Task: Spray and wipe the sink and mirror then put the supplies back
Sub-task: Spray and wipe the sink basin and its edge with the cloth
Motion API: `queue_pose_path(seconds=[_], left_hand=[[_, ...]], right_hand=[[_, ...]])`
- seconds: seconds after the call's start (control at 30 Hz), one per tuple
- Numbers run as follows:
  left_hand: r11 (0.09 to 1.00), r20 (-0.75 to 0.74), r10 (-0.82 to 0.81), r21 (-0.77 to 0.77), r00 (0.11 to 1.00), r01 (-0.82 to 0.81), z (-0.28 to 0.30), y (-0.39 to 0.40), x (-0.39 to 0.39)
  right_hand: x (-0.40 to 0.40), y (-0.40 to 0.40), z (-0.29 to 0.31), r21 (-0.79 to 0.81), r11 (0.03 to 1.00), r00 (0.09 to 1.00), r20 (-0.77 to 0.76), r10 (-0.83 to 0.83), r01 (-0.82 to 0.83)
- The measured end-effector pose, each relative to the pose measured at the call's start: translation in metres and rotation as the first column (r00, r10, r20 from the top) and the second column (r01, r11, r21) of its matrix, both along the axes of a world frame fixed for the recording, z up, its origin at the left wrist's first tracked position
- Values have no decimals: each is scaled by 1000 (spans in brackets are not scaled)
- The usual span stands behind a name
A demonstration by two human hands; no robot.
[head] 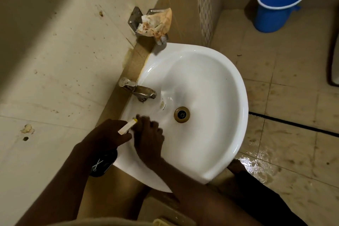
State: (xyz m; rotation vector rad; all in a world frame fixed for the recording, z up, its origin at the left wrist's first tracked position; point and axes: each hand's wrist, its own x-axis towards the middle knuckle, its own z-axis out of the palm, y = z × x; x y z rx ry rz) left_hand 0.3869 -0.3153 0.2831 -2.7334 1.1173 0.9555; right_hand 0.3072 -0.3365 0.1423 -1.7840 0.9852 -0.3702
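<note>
Hands first: your left hand [108, 134] curls round spray bottle [103, 161], dark body below your wrist, beside sink [229, 97] rim. White nozzle [127, 126] with yellow tip points up and right, toward tap [139, 91]. Bottle body mostly hidden by your arm. Your right hand [149, 137] lies on sink's inner wall, fingers bent, near drain [182, 114]; blurry, cannot tell if you hold cloth. Stained rag [156, 23] sits on wall holder [135, 18]. Blue bucket [280, 3] stands on floor, well apart.

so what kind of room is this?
Most likely a bathroom: a white wall-mounted sink with a metal tap, tiled walls and wet floor, and a blue bucket in the corner.
</note>
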Motion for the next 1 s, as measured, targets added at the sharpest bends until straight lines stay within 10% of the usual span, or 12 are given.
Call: queue_pose_path(seconds=[0.23,0.5,0.67,0.8,1.0], left_hand=[[993,33,98,-62,995,-96,10,6,-2],[997,-35,79,27,996,-78,-3,3,-6],[995,-53,93,40,994,-91,-7,2,-9],[990,-49,140,29,989,-138,-1,4,-6],[983,-52,176,67,983,-172,6,-2,-4]], right_hand=[[12,-24,-11,237,935,961,9,-275,265],[-28,2,-41,384,905,973,-66,222,-180],[-5,-71,-61,53,999,939,-344,7,12],[-33,-69,-55,-258,912,894,-401,198,-318],[-65,-3,-9,41,852,832,-196,520,-522]])
